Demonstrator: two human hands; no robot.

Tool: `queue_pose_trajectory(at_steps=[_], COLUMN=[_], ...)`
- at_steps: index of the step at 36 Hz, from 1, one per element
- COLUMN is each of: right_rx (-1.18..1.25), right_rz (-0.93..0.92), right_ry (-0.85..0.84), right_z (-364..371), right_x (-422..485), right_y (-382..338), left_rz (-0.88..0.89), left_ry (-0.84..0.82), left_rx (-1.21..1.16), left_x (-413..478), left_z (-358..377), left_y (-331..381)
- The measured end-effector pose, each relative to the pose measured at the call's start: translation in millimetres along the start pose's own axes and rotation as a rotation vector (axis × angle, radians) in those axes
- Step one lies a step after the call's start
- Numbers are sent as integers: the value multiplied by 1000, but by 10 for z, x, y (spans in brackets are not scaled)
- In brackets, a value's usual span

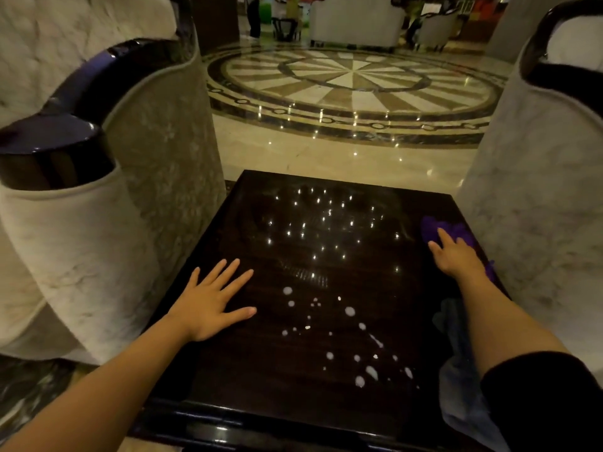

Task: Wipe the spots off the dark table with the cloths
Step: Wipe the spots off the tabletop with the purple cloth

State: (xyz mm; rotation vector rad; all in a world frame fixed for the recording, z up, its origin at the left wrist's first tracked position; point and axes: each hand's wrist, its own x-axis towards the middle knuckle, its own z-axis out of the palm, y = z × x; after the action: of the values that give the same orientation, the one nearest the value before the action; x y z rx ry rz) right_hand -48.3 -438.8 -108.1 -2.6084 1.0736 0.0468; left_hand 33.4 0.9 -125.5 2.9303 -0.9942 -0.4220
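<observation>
The dark glossy table (248, 370) fills the lower middle of the head view. Several white spots (349, 310) are scattered over its near centre and right. My left hand (212, 301) lies flat on the table's left side, fingers spread, holding nothing. My right hand (456, 256) rests palm down near the right edge, its fingertips touching a crumpled purple cloth (434, 225); the fingers are not closed around it. A grey-blue cloth (456, 386) lies along the right edge, partly under my right forearm.
A pale upholstered armchair with a dark glossy armrest (65, 148) stands close on the left. Another pale armchair (548, 190) stands close on the right. Beyond the table lies polished marble floor (352, 83) with a round pattern.
</observation>
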Motion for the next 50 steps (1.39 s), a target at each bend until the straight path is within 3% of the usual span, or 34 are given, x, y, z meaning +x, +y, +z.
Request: queue_pose_trajectory(at_steps=[17, 34, 50], right_rx=[-10, 45, 24], right_rz=[-244, -625, -944], right_ry=[9, -14, -80], right_z=[252, 553, 741], right_x=[-546, -1276, -2271], right_y=[-584, -1324, -1200], left_rz=[-18, -100, -132], left_ry=[-28, -12, 65], left_rx=[-6, -99, -101], left_x=[-26, -198, -384], left_z=[-35, 70, 209], left_y=[26, 172, 259])
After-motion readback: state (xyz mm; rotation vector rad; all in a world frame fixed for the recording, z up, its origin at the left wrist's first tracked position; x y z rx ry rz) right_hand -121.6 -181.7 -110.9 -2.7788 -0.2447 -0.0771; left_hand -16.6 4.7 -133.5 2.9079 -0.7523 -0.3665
